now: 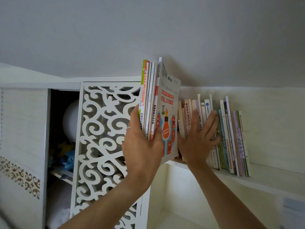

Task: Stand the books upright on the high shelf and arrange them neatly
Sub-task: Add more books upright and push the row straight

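Gripping a bundle of thin books [149, 103] near its lower end, left hand [142, 146], thumb across the orange lightbulb cover; bundle upright, held at the left end of the high shelf [264, 177]. Right hand [198, 138]: fingers straight and spread, flat against the row of books [227, 134] standing on the shelf, holding nothing. Row leans slightly. Left of the shelf: white cabinet with scrollwork door [105, 146].
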{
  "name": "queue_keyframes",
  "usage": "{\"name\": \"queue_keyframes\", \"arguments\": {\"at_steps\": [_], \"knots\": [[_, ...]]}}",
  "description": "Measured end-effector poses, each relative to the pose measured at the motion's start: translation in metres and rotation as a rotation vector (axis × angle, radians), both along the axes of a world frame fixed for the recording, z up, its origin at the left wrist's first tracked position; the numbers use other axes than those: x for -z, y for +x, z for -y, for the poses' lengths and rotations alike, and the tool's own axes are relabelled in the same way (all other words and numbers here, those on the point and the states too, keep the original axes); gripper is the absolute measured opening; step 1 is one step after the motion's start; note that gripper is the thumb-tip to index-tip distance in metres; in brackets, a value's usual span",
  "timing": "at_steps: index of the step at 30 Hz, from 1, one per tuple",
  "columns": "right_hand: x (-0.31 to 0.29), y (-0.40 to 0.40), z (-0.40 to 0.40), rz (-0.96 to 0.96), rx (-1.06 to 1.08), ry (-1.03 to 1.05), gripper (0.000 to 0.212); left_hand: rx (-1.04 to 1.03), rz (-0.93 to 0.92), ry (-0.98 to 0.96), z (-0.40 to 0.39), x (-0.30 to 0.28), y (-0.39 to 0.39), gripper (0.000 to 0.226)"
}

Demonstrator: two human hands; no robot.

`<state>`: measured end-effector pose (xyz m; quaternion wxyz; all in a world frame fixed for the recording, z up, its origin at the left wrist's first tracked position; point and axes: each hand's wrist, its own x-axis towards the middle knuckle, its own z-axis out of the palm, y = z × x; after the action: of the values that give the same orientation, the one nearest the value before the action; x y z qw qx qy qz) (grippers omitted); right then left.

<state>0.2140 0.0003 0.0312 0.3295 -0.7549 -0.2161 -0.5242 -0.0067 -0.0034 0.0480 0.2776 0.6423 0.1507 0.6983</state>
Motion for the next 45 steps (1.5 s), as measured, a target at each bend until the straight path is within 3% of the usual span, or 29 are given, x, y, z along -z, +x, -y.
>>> {"name": "queue_keyframes", "arguments": {"at_steps": [7,15,22,32,45], "knots": [[0.005,0.004,-0.001,0.015,-0.051,-0.021,0.093,-0.034,0.011,-0.046,-0.007,0.000,0.002,0.062],[0.001,-0.002,-0.011,0.009,-0.065,0.019,0.108,-0.063,0.031,-0.067,-0.023,0.000,-0.012,0.061],[-0.004,-0.005,-0.015,-0.009,-0.040,0.078,0.099,-0.032,0.007,-0.071,-0.022,0.003,-0.007,0.063],[-0.003,-0.001,-0.017,-0.018,-0.018,0.061,0.109,-0.032,-0.001,-0.053,-0.020,0.002,0.006,0.062],[-0.002,-0.002,-0.014,-0.011,-0.017,0.069,0.102,-0.012,0.013,-0.058,-0.021,0.002,0.013,0.063]]}}
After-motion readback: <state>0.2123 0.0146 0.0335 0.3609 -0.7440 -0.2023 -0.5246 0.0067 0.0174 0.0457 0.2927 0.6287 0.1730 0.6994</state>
